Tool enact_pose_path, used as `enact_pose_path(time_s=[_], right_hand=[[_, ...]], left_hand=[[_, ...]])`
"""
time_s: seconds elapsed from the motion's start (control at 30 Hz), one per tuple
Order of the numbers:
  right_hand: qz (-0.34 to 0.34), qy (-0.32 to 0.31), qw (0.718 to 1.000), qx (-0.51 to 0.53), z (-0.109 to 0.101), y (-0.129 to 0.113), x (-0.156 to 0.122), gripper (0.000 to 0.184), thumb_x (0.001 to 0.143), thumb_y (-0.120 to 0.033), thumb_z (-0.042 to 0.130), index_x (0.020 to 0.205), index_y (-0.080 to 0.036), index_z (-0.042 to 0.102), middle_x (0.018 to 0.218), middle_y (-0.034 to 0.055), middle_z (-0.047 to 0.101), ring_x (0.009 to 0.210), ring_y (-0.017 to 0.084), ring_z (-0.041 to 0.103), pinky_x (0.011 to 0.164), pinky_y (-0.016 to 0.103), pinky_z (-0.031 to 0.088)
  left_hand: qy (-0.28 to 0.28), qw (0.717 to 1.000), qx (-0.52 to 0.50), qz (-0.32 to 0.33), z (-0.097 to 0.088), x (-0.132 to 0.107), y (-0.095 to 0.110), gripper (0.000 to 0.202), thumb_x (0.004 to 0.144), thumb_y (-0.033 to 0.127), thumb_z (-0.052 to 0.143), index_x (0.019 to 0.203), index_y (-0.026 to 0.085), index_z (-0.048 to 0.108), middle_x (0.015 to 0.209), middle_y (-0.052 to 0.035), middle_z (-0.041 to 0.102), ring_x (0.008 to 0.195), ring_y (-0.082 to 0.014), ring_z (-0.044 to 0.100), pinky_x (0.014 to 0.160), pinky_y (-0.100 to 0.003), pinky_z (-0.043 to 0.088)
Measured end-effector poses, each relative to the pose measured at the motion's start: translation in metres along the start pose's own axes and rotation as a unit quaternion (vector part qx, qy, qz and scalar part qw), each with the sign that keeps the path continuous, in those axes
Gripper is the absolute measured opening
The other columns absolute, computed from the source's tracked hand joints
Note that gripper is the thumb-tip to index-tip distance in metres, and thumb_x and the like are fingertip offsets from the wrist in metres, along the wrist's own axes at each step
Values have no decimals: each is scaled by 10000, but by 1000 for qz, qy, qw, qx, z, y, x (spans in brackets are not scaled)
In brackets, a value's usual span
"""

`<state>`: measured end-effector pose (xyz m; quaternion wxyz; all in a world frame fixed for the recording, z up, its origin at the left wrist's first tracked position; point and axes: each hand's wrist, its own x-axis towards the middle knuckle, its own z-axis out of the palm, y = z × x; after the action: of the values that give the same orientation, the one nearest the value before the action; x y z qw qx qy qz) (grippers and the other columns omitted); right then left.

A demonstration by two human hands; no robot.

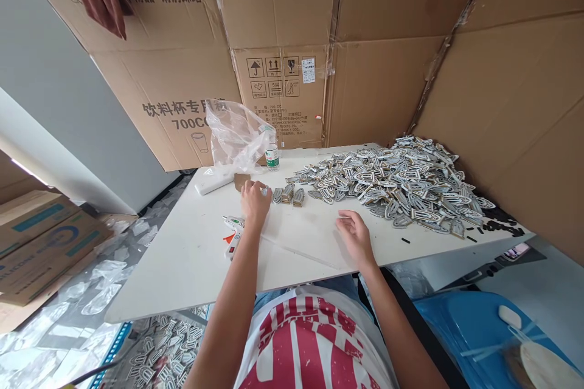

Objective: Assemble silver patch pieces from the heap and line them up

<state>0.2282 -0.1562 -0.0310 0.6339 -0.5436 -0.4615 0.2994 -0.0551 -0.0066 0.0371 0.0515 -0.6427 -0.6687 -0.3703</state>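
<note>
Tho apart, 2 hands [255, 199] [355, 237], 1 glue gun [235, 237]

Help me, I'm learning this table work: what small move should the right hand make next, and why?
Probably move the right hand leftward to steady the short row of small pieces: it looks free, near the white table, while the left hand is at the row's left end. Whether the left hand grips anything is unclear.
</note>
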Motion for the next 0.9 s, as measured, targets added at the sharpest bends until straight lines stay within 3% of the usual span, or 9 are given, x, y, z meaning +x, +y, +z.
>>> enact_pose_path(time_s=[0.1,0.17,0.33,0.57,0.77,0.9], right_hand=[[43,43,997,52,-1,1,2,482,828,-536,810,1208,-255,716,1348,113,701,1105,282,728,1003,475,583],[75,63,989,114,-3,1,4,507,786,-485,849,1225,-268,716,1342,89,689,1080,268,754,1023,470,592],[138,73,955,253,-17,3,22,522,708,-409,901,1176,-269,720,1069,21,701,1056,264,787,1019,440,636],[110,150,958,220,-40,7,55,550,660,-343,871,1175,-290,685,969,-38,652,858,175,781,847,318,667],[93,165,963,193,-48,10,70,694,655,-365,847,1314,-314,636,1051,-23,649,849,186,778,861,377,678],[79,175,967,170,-48,15,73,706,667,-407,834,1338,-295,643,1246,28,656,832,179,764,867,407,673]], left_hand=[[32,994,-63,88,-3,-3,13,100,980,275,673,961,214,750,1056,-94,708,953,-243,681,836,-347,497],[9,981,-105,163,-4,-8,24,140,1016,289,637,948,218,738,987,-64,715,848,-193,670,766,-313,468],[-78,938,-134,309,2,-27,48,187,1006,275,636,849,214,720,816,-28,711,766,-160,643,666,-289,400],[-141,904,-130,383,11,-50,67,243,998,323,617,812,207,722,793,-34,731,713,-164,637,600,-306,344],[-197,895,-105,386,16,-57,71,302,999,360,610,769,203,726,775,-53,748,669,-181,616,588,-317,327],[-218,898,-85,372,14,-56,70,299,988,330,609,743,205,727,762,-64,742,666,-187,612,602,-320,343]])
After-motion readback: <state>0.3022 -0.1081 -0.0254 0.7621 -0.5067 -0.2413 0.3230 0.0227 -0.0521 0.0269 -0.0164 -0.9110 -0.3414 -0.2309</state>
